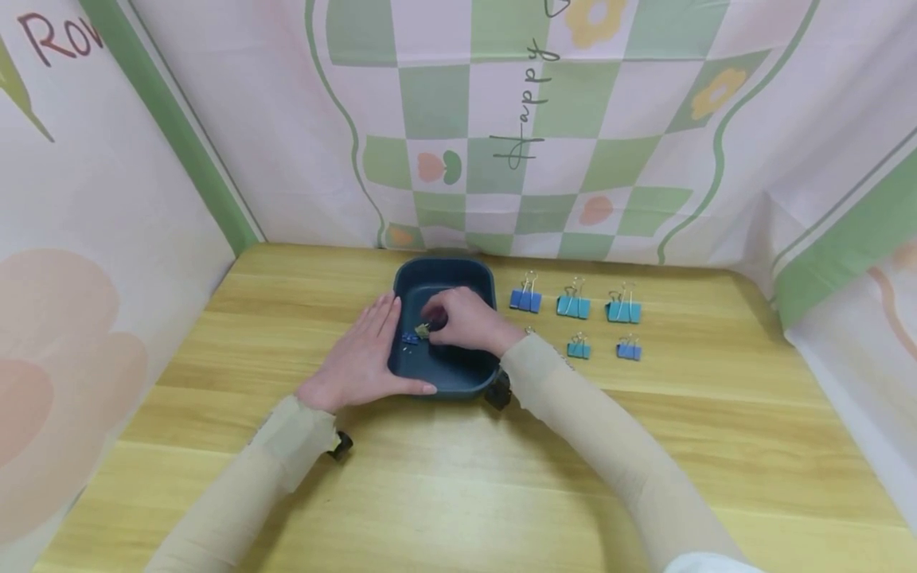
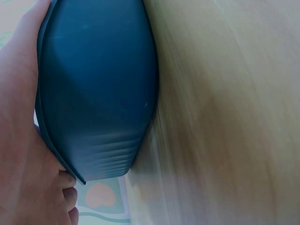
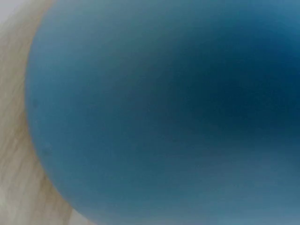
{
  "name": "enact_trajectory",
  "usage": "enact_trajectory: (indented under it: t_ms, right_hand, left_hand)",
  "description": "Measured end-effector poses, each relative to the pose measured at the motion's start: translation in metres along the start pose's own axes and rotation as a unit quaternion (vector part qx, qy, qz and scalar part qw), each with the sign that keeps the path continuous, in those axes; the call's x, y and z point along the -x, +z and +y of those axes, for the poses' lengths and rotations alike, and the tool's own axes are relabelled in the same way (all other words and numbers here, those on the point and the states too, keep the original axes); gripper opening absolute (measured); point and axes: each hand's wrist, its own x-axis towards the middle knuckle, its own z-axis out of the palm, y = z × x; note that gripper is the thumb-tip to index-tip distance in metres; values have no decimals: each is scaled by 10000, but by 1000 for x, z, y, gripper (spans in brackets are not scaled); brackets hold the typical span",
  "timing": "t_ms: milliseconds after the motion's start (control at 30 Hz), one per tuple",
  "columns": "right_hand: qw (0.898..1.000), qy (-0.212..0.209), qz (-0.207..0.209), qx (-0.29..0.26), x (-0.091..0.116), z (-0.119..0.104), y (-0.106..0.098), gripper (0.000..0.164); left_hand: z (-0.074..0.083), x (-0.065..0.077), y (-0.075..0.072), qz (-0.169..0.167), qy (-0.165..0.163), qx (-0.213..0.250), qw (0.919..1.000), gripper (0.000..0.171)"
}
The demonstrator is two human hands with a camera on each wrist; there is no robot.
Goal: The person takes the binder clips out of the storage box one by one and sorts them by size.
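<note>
A dark blue rectangular tray [image 1: 444, 264] stands on the table, its outer wall filling much of both wrist views. My left hand [image 1: 361, 358] rests against its left side, fingers extended along the rim and thumb along the near edge. Inside the tray, my right hand [image 1: 466, 318] has curled fingers and pinches a small gold-coloured binder clip [image 1: 423, 330]. Just left of that clip, a small blue binder clip [image 1: 410, 339] lies on the tray floor. The right wrist view shows only blurred tray wall [image 3: 117, 117], so the right fingertips are hidden there.
Right of the tray, a back row holds a blue binder clip [image 1: 526, 300] and two teal ones [image 1: 573, 307]. In front sit a smaller teal clip [image 1: 579, 350] and a blue one [image 1: 629, 351]; another is mostly behind my right wrist. A patterned curtain [image 1: 501, 199] borders the wooden table [image 1: 458, 493].
</note>
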Motion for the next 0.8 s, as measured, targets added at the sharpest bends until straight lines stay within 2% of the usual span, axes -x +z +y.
enact_trajectory:
  t_ms: [200, 367, 600, 800]
  right_hand:
    - [9973, -250, 459, -523, 8, 0, -12, 32]
    - [9946, -27, 540, -885, 22, -4, -36, 30]
    - [9916, 36, 929, -896, 51, -1, -72, 31]
    - [9897, 343, 1198, -702, 79, 8, -100, 34]
  left_hand:
    - [1, 0, 0, 6, -8, 1, 10000, 143]
    - [1, 0, -1, 28, -22, 22, 10000, 144]
    - [2, 1, -1, -5, -54, 98, 9999, 145]
    - [3, 1, -2, -5, -23, 158, 9999, 146]
